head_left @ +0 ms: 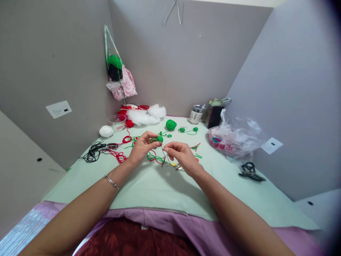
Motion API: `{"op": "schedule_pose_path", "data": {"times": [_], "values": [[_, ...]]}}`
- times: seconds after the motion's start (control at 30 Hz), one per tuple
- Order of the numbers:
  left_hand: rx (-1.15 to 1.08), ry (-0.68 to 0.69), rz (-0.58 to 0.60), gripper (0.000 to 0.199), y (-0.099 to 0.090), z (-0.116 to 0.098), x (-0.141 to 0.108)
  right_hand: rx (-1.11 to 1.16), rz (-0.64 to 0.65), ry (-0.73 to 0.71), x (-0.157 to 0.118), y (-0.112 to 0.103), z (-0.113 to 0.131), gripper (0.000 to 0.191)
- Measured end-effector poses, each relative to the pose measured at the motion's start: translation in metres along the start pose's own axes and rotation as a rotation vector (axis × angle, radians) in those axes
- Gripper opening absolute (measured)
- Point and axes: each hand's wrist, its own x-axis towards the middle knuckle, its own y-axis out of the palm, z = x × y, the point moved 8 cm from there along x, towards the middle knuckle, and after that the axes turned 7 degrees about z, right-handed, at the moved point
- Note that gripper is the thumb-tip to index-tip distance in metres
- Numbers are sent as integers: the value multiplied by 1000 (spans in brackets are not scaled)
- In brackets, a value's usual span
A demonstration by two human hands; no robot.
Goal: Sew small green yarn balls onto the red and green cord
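My left hand pinches a small green crocheted piece between thumb and fingers, raised above the table. Close by on the right, my right hand has its thumb and fingertips pressed together on a thin dark thread that runs to the green piece. Whether a needle is also in those fingertips is too small to tell. Below the hands lie loose green and red yarn strands and a pair of scissors, partly hidden by my right hand.
Tangled black yarn lies left, near a white yarn ball and a clear plastic tub. White stuffing, a green yarn ball and a pen tin stand behind. At right are a plastic bag and a black hair claw.
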Motion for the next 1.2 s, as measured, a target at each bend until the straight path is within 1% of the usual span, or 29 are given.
{"op": "schedule_pose_path", "data": {"times": [0.3,0.37,0.47,0.6,0.83,0.9,0.97,1.07,1.13,1.2], "values": [[11,23,-3,35,0,-1,0,-27,-50,0,0,-1,0,24],[-25,-11,18,34,2,3,0,-67,-69,-39,-1,-2,3,23],[-109,-63,59,31,6,8,0,-185,-119,-132,-3,-2,11,19],[-157,-59,75,30,10,8,-1,-296,-174,-231,-8,0,20,16],[-116,-55,51,32,12,7,-4,-370,-253,-288,-11,0,23,16],[-93,-40,44,32,12,6,-4,-342,-255,-273,-9,-1,21,16],[-59,-22,28,32,11,4,-4,-264,-231,-220,-5,-3,13,16],[26,16,-3,33,5,1,-3,-87,-144,-104,3,-3,-3,14],[84,26,1,33,4,2,-1,4,-89,-33,7,0,-12,17],[133,24,17,32,4,6,-1,49,-76,11,8,0,-18,21]]}}
